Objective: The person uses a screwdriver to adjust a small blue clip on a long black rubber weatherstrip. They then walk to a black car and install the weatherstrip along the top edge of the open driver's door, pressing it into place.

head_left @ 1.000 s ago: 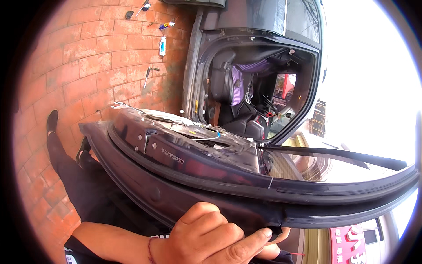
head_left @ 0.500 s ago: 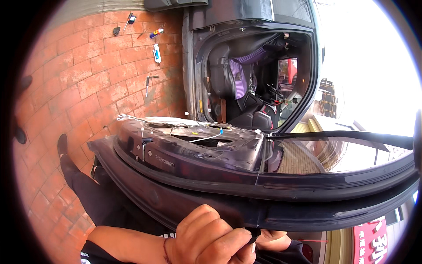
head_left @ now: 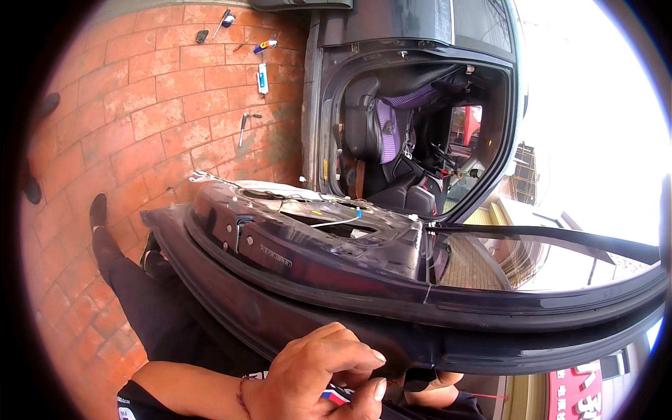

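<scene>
The dark car door (head_left: 308,287) stands open, its inner trim off, showing the bare metal panel, loose wires and a white cable with a blue clip (head_left: 359,213). At the door's outer side, my left hand (head_left: 308,371) hovers with fingers bent and the thumb apart from them; nothing shows between them. Just right of it, my right hand (head_left: 437,390) is partly hidden behind the door's edge. Its fingers close round a small black part (head_left: 420,379) against the outer skin. Whether that part is fixed to the door I cannot tell.
Beyond the door lies the car's doorway, with a black and purple seat (head_left: 387,129). On the red paving are a ratchet-like tool (head_left: 243,129), a white and blue tube (head_left: 262,79), a yellow and blue can (head_left: 264,46) and a screwdriver (head_left: 222,25).
My left hand has let go of the black part, drawn back to the left and parted thumb and fingers. My right hand stays at the part. The view has shifted slightly.
</scene>
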The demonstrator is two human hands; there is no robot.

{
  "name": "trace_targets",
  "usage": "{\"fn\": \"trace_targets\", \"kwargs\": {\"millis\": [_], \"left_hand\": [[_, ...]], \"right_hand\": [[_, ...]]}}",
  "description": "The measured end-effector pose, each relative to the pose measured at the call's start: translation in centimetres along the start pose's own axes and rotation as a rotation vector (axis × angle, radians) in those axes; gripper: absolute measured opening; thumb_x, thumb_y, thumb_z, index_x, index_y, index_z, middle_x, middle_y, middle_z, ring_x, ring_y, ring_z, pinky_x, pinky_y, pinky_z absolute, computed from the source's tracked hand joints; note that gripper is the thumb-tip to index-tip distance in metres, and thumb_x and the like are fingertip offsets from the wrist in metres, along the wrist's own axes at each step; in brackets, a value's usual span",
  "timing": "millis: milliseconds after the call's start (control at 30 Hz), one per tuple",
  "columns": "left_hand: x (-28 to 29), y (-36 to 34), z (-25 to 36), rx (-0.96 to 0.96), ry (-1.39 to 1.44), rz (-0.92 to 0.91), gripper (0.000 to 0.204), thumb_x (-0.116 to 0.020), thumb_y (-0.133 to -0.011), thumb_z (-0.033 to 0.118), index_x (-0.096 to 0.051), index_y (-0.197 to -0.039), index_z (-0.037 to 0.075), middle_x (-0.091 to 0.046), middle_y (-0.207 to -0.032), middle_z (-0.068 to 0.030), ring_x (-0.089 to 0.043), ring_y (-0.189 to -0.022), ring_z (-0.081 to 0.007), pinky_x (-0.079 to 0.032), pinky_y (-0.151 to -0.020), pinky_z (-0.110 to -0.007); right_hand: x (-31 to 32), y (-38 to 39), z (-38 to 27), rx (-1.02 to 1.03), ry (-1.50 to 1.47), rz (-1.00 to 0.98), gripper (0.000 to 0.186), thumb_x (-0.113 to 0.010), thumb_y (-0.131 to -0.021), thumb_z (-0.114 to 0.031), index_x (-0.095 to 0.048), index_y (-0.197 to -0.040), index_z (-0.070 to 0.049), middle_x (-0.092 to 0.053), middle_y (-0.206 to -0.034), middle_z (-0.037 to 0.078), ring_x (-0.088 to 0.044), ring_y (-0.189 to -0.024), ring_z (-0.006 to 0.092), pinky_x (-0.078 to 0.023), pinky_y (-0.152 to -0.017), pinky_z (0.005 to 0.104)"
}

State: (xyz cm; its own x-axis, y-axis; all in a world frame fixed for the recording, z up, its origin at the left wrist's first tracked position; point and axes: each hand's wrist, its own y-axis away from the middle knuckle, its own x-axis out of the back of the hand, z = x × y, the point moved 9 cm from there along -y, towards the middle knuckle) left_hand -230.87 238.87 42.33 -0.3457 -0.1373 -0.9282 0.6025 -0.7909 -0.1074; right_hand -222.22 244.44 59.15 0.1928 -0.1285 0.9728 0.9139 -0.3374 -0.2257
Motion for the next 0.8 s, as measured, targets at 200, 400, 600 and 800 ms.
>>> {"fn": "trace_targets", "kwargs": {"millis": [200, 400, 600, 800], "left_hand": [[-0.4, -0.5, 2.8, -0.35, -0.386, -0.131, 0.041, -0.079, -0.076, 0.001, -0.062, -0.113, 0.005, -0.055, -0.089, -0.0027, -0.055, -0.071, -0.0145, -0.046, -0.06, -0.028], [-1.4, 0.6, 5.2, -0.666, -0.719, -0.113, 0.031, -0.08, -0.079, 0.011, -0.066, -0.107, 0.008, -0.05, -0.073, 0.0006, -0.048, -0.054, -0.014, -0.039, -0.049, -0.027], [-1.7, -1.5, 5.3, -0.485, -0.686, -0.175, 0.039, -0.085, -0.076, 0.015, -0.068, -0.11, 0.009, -0.049, -0.064, 0.0043, -0.048, -0.048, -0.0098, -0.037, -0.044, -0.023], [-1.9, -1.6, 4.2, -0.315, -0.548, -0.142, 0.042, -0.086, -0.075, 0.013, -0.067, -0.112, 0.008, -0.051, -0.066, 0.0033, -0.05, -0.049, -0.011, -0.039, -0.044, -0.023]], "right_hand": [[-1.5, 0.3, 0.2, 0.029, -0.013, -0.017, 0.029, -0.061, -0.094, -0.015, -0.061, -0.121, -0.004, -0.063, -0.118, 0.013, -0.06, -0.106, 0.025, -0.049, -0.094, 0.0392], [-1.6, 0.0, -0.2, 0.059, -0.014, -0.011, 0.029, -0.061, -0.094, -0.014, -0.061, -0.121, -0.004, -0.063, -0.118, 0.013, -0.06, -0.106, 0.0254, -0.049, -0.094, 0.0393], [-1.1, -0.2, 0.0, 0.062, -0.027, 0.004, 0.029, -0.061, -0.094, -0.014, -0.06, -0.121, -0.005, -0.063, -0.118, 0.014, -0.06, -0.106, 0.0258, -0.048, -0.095, 0.0394], [-0.5, -0.7, -0.1, 0.048, -0.027, 0.012, 0.029, -0.061, -0.094, -0.014, -0.06, -0.121, -0.005, -0.063, -0.118, 0.014, -0.06, -0.106, 0.0262, -0.048, -0.095, 0.0396]]}}
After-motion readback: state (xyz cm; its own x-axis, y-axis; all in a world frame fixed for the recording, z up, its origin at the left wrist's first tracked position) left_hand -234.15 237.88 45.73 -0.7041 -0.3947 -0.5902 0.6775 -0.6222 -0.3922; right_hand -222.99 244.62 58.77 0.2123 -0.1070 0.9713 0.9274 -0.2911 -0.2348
